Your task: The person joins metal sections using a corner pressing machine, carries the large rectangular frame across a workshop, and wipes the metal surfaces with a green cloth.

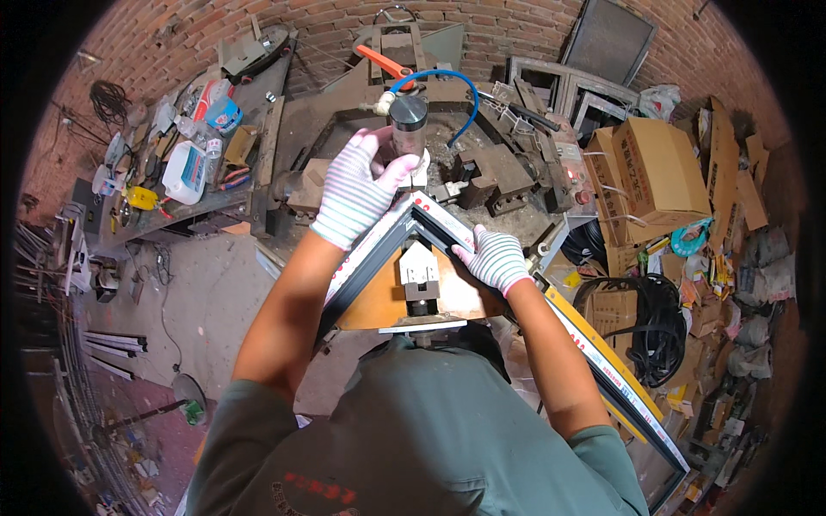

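Observation:
A dark metal window frame (374,257), its film-covered faces bearing writing, lies with a corner pointing away from me on a corner-crimping machine (342,103). My left hand (361,184), in a striped glove, is at the upright metal cylinder (409,126) just behind that corner, thumb and fingers spread around its near side; whether it grips the cylinder is unclear. My right hand (495,259), gloved alike, holds the right arm of the frame. Inside the corner sits a pointed metal block (419,271) over an orange-brown plate (374,303). A blue air hose (474,97) loops behind the cylinder.
A bench (226,216) at left carries a white plastic jug (185,172), bottles and pliers (235,179). To the right are a control box (574,171) with a red button, cardboard boxes (664,174) and coiled black strips (655,329). A yellow rail (606,355) runs beside the frame's right side.

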The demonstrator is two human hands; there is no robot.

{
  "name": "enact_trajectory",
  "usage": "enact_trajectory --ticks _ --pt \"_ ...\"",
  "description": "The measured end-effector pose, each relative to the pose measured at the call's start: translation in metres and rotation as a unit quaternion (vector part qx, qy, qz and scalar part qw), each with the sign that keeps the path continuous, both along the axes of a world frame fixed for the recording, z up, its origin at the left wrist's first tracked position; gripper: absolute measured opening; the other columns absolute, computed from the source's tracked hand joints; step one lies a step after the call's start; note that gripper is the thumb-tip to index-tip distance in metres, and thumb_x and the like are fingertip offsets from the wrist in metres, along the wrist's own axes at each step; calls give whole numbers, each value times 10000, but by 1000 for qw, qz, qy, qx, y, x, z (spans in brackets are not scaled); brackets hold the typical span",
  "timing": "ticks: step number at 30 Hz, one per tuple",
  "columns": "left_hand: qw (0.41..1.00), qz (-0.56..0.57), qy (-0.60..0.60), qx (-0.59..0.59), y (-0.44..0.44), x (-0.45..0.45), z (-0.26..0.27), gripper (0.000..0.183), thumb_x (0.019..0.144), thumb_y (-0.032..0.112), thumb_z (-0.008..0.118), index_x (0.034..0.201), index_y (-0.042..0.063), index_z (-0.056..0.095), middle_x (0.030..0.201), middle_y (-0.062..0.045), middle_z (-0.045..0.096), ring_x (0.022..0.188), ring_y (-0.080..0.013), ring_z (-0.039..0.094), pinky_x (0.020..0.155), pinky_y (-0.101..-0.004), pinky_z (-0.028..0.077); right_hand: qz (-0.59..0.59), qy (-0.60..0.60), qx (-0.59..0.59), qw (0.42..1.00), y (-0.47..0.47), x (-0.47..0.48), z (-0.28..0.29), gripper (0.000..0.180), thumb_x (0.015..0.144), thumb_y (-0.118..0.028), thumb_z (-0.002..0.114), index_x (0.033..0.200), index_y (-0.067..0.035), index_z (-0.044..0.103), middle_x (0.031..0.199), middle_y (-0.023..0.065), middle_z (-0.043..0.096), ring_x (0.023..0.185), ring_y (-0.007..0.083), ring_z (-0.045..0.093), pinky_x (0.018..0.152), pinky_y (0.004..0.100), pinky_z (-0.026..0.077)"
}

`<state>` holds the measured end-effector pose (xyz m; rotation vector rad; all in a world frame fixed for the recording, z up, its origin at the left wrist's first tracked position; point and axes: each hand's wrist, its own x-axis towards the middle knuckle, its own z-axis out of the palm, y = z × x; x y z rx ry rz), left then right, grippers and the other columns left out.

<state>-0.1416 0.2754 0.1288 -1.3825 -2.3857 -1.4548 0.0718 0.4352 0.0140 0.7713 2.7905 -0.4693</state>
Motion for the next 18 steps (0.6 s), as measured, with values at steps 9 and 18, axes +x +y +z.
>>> enact_trajectory --ticks 9,18 --pt "939 0 7 -345 -91 18 -109 626 789 443 842 1188 -10 674 1042 -224 671 948 -387 670 861 -440 553 91 -25 -70 993 27 6 5 638 884 -542 651 1160 32 618 925 283 718 890 448 709 836 491 555" --pt "882 -5 -63 -468 -76 6 -121 564 945 534 654 1089 -11 624 955 -247 736 923 -405 725 826 -452 576 76 -93 -106 987 29 -12 -4 719 846 -517 673 1246 77 614 820 277 709 803 427 718 777 461 577"
